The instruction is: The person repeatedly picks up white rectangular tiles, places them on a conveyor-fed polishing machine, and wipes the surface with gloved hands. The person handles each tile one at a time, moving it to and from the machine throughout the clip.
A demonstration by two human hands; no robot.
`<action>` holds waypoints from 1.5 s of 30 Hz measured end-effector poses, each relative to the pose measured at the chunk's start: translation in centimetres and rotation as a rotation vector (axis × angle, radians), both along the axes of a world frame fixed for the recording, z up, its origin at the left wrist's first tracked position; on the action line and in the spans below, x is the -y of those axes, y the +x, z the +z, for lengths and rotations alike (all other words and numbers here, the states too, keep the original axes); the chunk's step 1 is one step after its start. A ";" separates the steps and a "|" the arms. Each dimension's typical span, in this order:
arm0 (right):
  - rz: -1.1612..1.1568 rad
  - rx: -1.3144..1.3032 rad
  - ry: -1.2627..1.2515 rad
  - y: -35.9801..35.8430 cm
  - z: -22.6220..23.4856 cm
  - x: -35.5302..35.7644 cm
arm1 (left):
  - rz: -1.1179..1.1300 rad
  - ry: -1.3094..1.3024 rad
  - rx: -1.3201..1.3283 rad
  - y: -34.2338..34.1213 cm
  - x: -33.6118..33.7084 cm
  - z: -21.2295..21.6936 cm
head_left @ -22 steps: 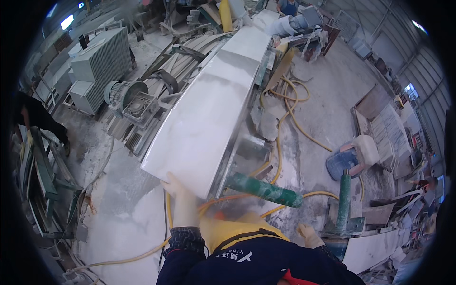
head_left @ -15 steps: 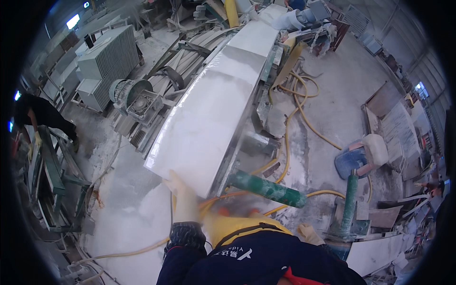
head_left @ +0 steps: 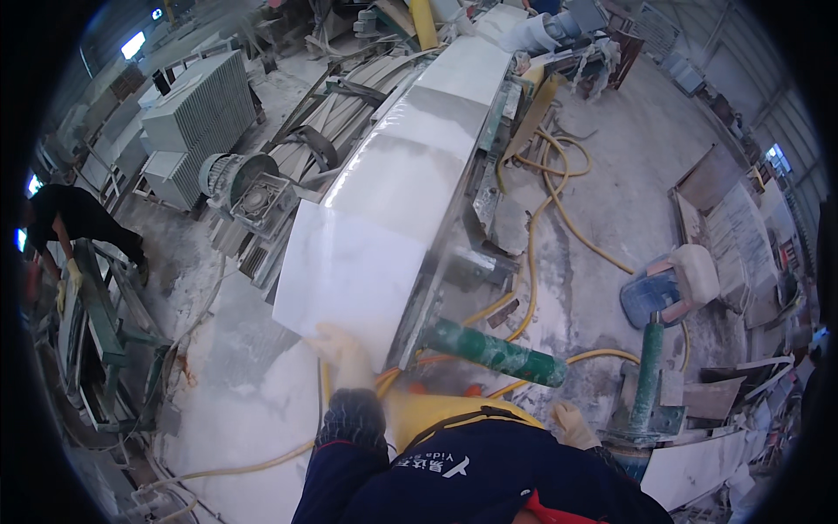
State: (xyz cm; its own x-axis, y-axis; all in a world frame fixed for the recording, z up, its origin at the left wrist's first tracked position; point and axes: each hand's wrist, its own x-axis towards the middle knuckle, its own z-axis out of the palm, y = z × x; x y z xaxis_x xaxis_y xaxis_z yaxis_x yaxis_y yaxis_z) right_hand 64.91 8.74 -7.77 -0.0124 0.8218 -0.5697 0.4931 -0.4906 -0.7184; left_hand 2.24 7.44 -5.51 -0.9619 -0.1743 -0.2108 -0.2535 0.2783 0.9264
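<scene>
A flat white stone slab (head_left: 353,262) lies at the near end of a long row of wet, pale slabs (head_left: 397,170). It is skewed against the row, and its far left corner sticks out to the left. My left hand (head_left: 342,351), in a pale glove, grips the slab's near edge with fingertips on the top face; the thumb side is hard to make out. My right hand (head_left: 573,425), also gloved, hangs beside my yellow apron (head_left: 454,409). Its fingers are loosely bent and apart, and I see nothing in them.
A green roller (head_left: 497,351) juts out right of the near end. Yellow hoses (head_left: 529,262) trail over the dusty floor. On the right stand a blue container (head_left: 650,297) and a green post (head_left: 650,371). A motor (head_left: 236,179) is left; a person (head_left: 83,218) bends over a green frame.
The near slab has turned out of line with the row, its far left corner now jutting out. My left hand has moved slightly right and nearer with its edge.
</scene>
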 end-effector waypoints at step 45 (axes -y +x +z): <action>0.597 -0.546 0.251 -37.9 25.7 -1.6 | -0.755 0.234 0.002 5.8 -0.3 7.3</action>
